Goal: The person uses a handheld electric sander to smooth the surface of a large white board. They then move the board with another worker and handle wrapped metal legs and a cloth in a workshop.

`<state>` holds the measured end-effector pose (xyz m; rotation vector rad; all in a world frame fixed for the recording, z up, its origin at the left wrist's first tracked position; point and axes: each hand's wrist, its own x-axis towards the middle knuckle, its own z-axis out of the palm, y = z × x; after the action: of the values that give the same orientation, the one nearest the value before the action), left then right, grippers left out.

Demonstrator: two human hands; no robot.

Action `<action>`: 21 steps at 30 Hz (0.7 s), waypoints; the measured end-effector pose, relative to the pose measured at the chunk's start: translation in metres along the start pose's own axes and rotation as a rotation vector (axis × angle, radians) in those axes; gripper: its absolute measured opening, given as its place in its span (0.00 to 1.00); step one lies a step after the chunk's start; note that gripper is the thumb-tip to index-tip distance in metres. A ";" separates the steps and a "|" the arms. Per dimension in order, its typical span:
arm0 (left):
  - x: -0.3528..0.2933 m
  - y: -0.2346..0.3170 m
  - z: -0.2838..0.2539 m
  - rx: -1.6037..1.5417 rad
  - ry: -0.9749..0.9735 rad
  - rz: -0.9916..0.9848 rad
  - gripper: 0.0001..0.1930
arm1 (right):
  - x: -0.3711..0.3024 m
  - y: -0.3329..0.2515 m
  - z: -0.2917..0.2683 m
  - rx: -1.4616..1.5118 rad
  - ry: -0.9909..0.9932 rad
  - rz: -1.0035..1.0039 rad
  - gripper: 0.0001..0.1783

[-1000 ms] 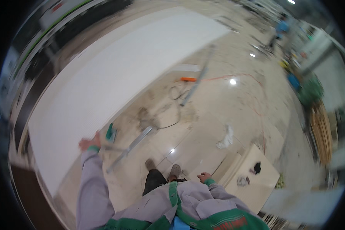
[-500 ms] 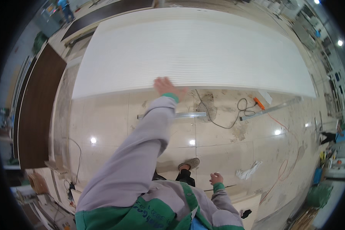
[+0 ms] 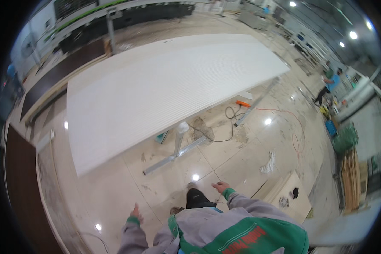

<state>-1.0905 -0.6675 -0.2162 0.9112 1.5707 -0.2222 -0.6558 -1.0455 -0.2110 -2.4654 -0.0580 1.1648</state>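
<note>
A large white ribbed panel (image 3: 178,89) lies raised above the floor on a metal stand (image 3: 180,142). My left hand (image 3: 135,213) hangs low at my side, away from the panel, with its fingers stretched and nothing seen in them. My right hand (image 3: 221,186) is held in front of my body over the tiled floor. Its fingers point left, partly bent, and I see nothing in them. Neither hand touches the panel.
An orange power socket (image 3: 243,103) with a dark cable lies beyond the stand. A white rag (image 3: 269,163) is on the floor at right, near a stack of pale boards (image 3: 285,197). Dark brown panels (image 3: 21,186) stand at left. Another person (image 3: 332,82) is far right.
My left hand has left the panel's near edge and dropped to my side. The view has turned, so the panel now slants. My right hand's fingers have loosened from a curl.
</note>
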 end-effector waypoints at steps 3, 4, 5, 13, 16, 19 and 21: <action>0.031 -0.018 -0.110 -0.100 0.013 -0.199 0.63 | -0.020 -0.101 0.040 0.427 -0.249 0.063 0.54; 0.031 -0.020 -0.143 -0.210 0.100 -0.208 0.63 | -0.023 -0.140 0.054 0.520 -0.310 0.014 0.57; 0.033 -0.019 -0.172 -0.361 0.113 -0.135 0.63 | -0.023 -0.180 0.073 0.675 -0.344 0.016 0.58; 0.022 0.003 -0.323 -0.770 0.070 -0.050 0.64 | -0.004 -0.479 0.202 1.430 -0.328 -0.013 0.52; 0.030 0.025 -0.359 -0.757 -0.019 -0.118 0.61 | 0.001 -0.531 0.229 0.960 0.417 0.251 0.56; 0.071 0.068 -0.388 -0.725 -0.144 -0.186 0.59 | 0.003 -0.532 0.232 1.207 0.466 0.077 0.62; 0.107 0.110 -0.411 -0.681 -0.234 -0.227 0.58 | 0.000 -0.524 0.232 1.103 0.526 0.070 0.64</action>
<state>-1.3221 -0.2972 -0.1775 0.1687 1.3874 0.0526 -0.7583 -0.4859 -0.1429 -1.6600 0.6424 0.3253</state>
